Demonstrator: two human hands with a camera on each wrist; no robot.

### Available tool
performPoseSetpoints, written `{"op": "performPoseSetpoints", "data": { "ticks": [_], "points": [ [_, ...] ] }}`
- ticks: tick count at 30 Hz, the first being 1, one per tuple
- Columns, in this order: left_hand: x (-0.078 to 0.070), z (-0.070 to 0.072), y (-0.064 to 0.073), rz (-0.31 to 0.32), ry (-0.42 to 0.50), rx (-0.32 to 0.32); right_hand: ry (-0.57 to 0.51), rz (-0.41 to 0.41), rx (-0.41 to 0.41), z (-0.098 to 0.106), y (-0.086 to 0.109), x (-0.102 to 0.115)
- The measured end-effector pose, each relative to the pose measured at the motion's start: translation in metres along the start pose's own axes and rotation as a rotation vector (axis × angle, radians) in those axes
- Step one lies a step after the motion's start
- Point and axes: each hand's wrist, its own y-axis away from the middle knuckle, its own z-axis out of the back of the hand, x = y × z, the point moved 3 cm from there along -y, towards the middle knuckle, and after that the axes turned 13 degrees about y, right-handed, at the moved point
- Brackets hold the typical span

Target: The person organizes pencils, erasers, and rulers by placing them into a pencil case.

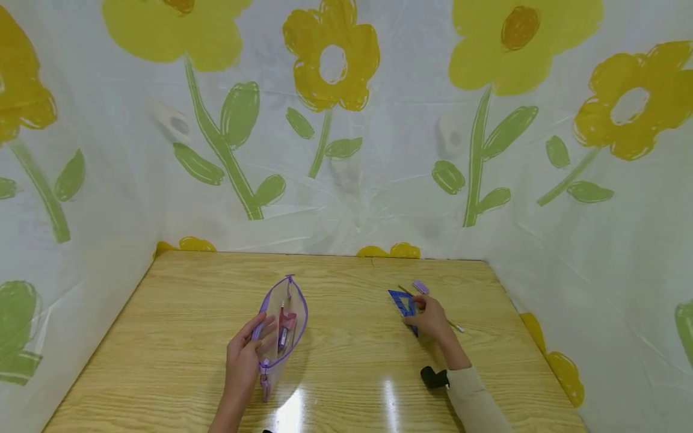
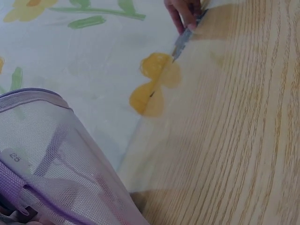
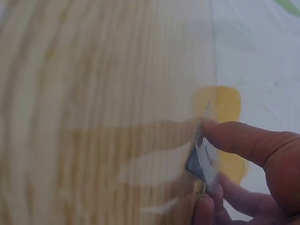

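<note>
My left hand [image 1: 242, 355] grips the near-left side of a see-through mesh pencil case [image 1: 303, 313] with purple edging, its mouth spread wide. Inside show a red pencil [image 1: 281, 314], a pink item and a small purple-and-white one. In the left wrist view the mesh wall of the pencil case [image 2: 84, 154] fills the lower left. Over on the right, my right hand [image 1: 433, 322] pinches a blue triangular set square [image 1: 402, 300] between thumb and fingers. The right wrist view shows the set square [image 3: 202, 157] edge-on, tilted up from the table.
A pencil [image 1: 456, 325] lies partly under my right hand, its white end showing. Just beyond is a small purple eraser-like block [image 1: 420, 287]. The wooden table [image 1: 189, 325] is bounded by a white flowered curtain [image 1: 357, 198] at the back and sides.
</note>
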Motion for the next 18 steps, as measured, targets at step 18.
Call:
{"op": "performPoseSetpoints", "data": {
  "ticks": [18],
  "points": [
    [0.0, 0.001, 0.001, -0.002, -0.014, 0.0, -0.084, -0.001, 0.011, 0.011, -0.001, 0.003]
  ]
}}
